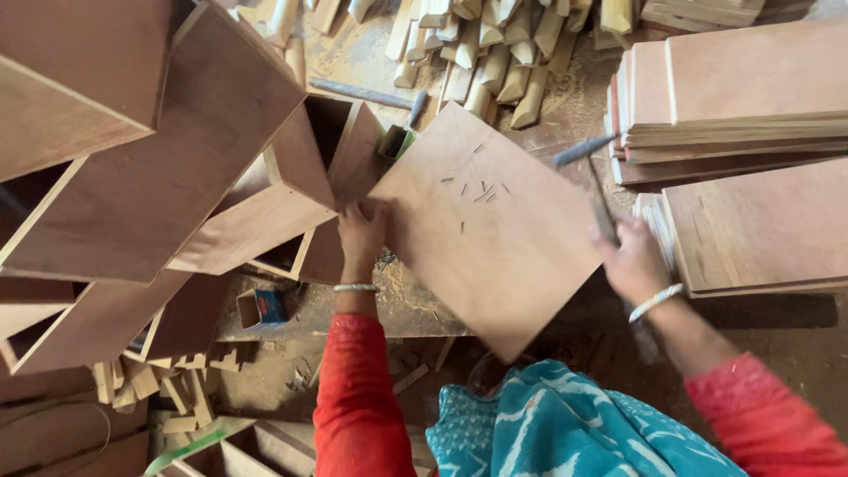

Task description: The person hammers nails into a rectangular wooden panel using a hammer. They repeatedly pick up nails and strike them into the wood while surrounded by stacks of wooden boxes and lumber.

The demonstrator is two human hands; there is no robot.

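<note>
A square plywood panel [490,230] lies tilted in front of me with several small nails [477,190] scattered on its upper part. My left hand [362,238] grips the panel's left corner, pressing it against an open wooden box [291,203]. My right hand [632,261] is shut on the handle of a hammer [587,168], raised just past the panel's right edge, with its metal head up and blurred. Both arms wear red sleeves and a bangle at the wrist.
Stacked wooden boxes [132,168] crowd the left side. Piles of plywood sheets [733,97] sit at the right. A heap of short wood offcuts [495,44] lies at the back. A small box [261,307] sits on the sawdust-covered bench.
</note>
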